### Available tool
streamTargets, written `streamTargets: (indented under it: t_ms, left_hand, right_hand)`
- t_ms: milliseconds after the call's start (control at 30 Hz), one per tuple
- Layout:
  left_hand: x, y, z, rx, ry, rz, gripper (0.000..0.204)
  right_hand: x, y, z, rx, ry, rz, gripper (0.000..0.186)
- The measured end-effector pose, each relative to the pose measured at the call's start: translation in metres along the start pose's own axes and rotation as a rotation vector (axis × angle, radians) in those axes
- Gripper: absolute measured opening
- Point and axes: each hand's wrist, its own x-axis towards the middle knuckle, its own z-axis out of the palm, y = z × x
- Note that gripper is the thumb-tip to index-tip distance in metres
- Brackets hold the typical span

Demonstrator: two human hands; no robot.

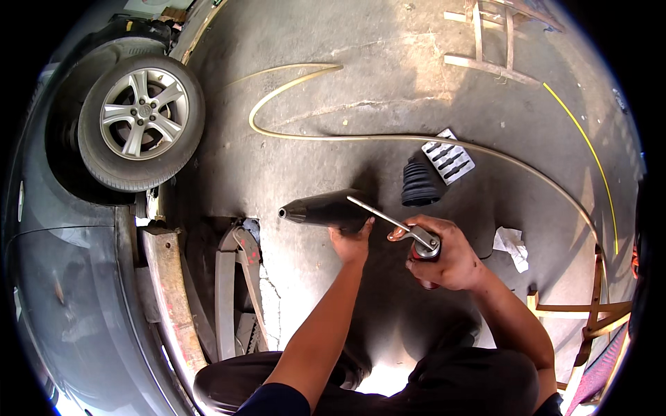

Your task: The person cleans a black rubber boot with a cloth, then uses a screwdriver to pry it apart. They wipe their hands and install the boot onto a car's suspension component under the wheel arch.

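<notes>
My left hand (350, 243) grips a smooth black cone (325, 209) from below at its wide end. The cone lies nearly level, its narrow holed tip pointing left. In my right hand (451, 261) is a pump oil can (426, 251) with a metal head and a reddish body, mostly hidden by my fingers. Its thin spout (371, 209) reaches up and left, its tip close to the cone's wide end; I cannot tell whether they touch. A black ribbed rubber boot (420, 183) stands on the floor beyond, beside a white tray (464, 168) showing several dark elongated shapes.
A grey car (66, 277) with a mounted wheel (142, 121) fills the left side, next to a lift arm (225, 298). A pale hose (361, 138) curves across the concrete floor. Crumpled paper (512, 248) and a wooden frame (579, 310) are at right; another wooden frame (489, 66) lies far right.
</notes>
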Motion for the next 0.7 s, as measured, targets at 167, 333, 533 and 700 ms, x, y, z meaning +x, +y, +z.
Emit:
streamTargets:
  t_ms: [167,333,533,700]
  left_hand:
    - [0.003,0.041,-0.04,-0.067,-0.033,0.114,0.098]
    - [0.035,0.136,-0.062,-0.362,0.104,0.182,0.064]
    - [0.051,0.144,-0.058,-0.43,0.13,0.157,0.018]
    - [0.061,0.136,-0.073,-0.431,-0.031,0.172,0.021]
  right_hand:
    - [0.003,0.003,0.001,-0.017,-0.033,0.012,0.038]
    - [0.021,-0.002,0.01,-0.151,0.004,-0.061,0.036]
    - [0.028,0.006,0.013,-0.187,-0.016,-0.046,0.033]
    - [0.03,0.031,0.004,-0.233,0.018,-0.133,0.031]
